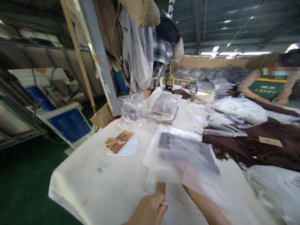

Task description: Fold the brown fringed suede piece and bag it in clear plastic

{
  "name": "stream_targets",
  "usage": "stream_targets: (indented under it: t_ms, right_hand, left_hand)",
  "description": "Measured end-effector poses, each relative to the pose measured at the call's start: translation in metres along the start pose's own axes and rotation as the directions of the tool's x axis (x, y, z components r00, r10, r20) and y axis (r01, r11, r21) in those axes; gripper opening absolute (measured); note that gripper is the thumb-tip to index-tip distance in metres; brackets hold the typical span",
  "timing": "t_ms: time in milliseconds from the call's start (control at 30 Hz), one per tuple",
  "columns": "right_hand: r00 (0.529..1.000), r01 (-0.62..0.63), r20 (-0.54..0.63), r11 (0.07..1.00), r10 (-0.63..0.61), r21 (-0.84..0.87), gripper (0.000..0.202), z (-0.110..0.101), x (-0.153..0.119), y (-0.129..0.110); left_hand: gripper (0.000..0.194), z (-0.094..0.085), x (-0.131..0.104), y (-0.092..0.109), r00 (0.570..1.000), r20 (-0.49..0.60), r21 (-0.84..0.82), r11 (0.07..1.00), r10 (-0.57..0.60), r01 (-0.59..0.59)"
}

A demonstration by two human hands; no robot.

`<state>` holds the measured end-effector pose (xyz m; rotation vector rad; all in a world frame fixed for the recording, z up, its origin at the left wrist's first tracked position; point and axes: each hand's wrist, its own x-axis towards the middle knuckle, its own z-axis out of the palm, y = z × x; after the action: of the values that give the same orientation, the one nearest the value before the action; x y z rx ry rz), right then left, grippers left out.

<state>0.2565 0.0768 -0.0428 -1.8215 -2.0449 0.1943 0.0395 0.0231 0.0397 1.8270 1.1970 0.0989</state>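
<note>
My left hand point(150, 207) is closed at the near edge of a translucent plastic bag, beside a small brown tag point(161, 188); its fingers look pinched, and what exactly they grip is too small to make out. My right hand point(187, 172) reaches up under the cloudy plastic point(168, 170), its fingers blurred and veiled. Beyond it, a flat grey bagged item point(182, 143) with printed text lies on white sheets. To the left, a gold phone point(123, 140) rests partly on pale blue paper point(131, 147), with a tan tag and string point(111, 143) overlapping it.
Bagged items point(164, 106) are stacked beside crumpled clear plastic point(132, 112). Brown fringed pieces point(248, 142) and a plastic bag point(276, 184) lie right. A metal post point(100, 59) stands at the table's far left, near hanging clothes point(137, 50). A person in a green apron point(269, 87) works back right.
</note>
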Motion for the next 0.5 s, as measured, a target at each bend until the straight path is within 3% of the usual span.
stream_targets:
  t_ms: [67,200,300,400,500]
  right_hand:
    - [0.999,0.051,-0.015,0.997,-0.052,-0.060,0.016,-0.006,0.005,-0.003]
    - [0.989,0.093,-0.100,0.978,-0.113,-0.189,0.017,0.001,0.008,0.000]
    - [0.975,0.104,-0.166,0.964,-0.147,-0.245,0.023,0.016,0.009,0.009]
    - [0.955,0.123,-0.228,0.952,-0.191,-0.280,0.030,0.029,0.013,0.012]
    - [0.928,0.140,-0.300,0.952,-0.223,-0.273,0.032,0.041,0.016,0.013]
  left_hand:
    - [0.029,0.006,0.017,0.008,0.992,-0.118,0.096,0.995,0.051,-0.039]
    - [0.025,0.015,0.059,0.006,0.971,-0.210,0.033,0.991,-0.117,0.126]
    - [0.020,0.019,0.071,-0.003,0.951,-0.252,-0.089,0.983,-0.180,0.162]
    - [0.027,0.024,0.072,-0.008,0.921,-0.291,-0.265,0.947,-0.258,0.181]
    - [0.020,0.032,0.078,-0.008,0.903,-0.208,-0.503,0.833,-0.375,0.230]
